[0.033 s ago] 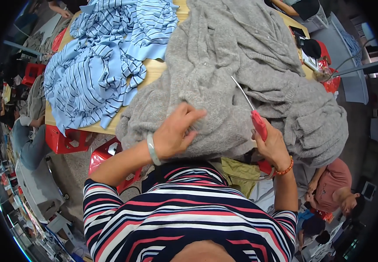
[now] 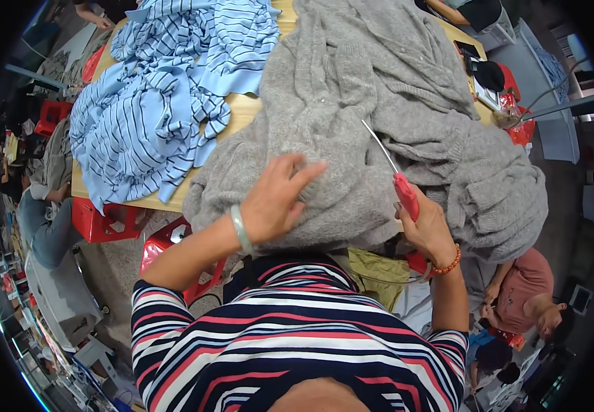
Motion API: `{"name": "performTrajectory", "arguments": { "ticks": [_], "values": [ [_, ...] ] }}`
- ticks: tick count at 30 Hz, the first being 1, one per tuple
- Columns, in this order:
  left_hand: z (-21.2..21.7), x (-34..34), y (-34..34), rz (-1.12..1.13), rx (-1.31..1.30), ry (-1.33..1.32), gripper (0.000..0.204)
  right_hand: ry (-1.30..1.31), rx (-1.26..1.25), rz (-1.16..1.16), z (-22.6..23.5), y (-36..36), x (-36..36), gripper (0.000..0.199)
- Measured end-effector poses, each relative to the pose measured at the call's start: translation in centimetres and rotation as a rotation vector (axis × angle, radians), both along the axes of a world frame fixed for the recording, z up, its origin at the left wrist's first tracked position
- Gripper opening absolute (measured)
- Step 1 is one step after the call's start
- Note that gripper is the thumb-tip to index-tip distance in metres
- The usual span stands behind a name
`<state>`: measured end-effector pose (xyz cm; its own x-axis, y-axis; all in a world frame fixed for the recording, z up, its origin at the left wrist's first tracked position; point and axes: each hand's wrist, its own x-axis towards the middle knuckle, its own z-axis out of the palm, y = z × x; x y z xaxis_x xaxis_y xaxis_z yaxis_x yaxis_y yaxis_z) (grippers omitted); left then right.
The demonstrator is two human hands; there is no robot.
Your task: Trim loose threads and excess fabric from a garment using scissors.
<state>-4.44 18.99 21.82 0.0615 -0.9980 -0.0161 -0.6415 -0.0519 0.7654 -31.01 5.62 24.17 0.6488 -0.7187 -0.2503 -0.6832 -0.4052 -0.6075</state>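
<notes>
Left hand point(image 2: 276, 202) spread flat on the grey knit cardigan point(image 2: 379, 117); right hand point(image 2: 427, 226) gripping red-handled scissors point(image 2: 400, 182), positions unchanged.

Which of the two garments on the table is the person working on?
The grey knitted cardigan: the left hand lies flat on it, the right hand holds red-handled scissors over it. The blue striped shirt lies untouched.

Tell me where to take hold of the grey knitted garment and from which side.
Grip the grey knitted garment at its near edge, where it hangs over the wooden table by the left hand. Come from the person's side: there the knit bunches into thick folds, easy to pinch. The right hand holds red-handled scissors close by, so keep left.
</notes>
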Motion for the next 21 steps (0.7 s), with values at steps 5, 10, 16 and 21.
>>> {"name": "performTrajectory", "arguments": {
  "ticks": [5,10,16,21],
  "values": [
    [-4.3,2.4,-2.6,-0.247,-0.121,-0.071,0.055,0.020,-0.071,0.087,-0.8,0.3,0.4,0.038],
    [2.1,-0.7,-0.6,-0.518,-0.318,-0.083,0.025,-0.032,-0.031,0.035,0.5,0.2,0.1,0.037],
    [1.4,-2.9,1.4,-0.526,-0.271,-0.203,0.023,-0.012,-0.048,0.053,2.0,1.2,-0.4,0.038],
    [-7.0,-4.6,-0.1,-0.079,-0.251,-0.466,0.048,0.028,-0.097,0.141,3.0,2.7,0.3,0.039]
  ]
}}
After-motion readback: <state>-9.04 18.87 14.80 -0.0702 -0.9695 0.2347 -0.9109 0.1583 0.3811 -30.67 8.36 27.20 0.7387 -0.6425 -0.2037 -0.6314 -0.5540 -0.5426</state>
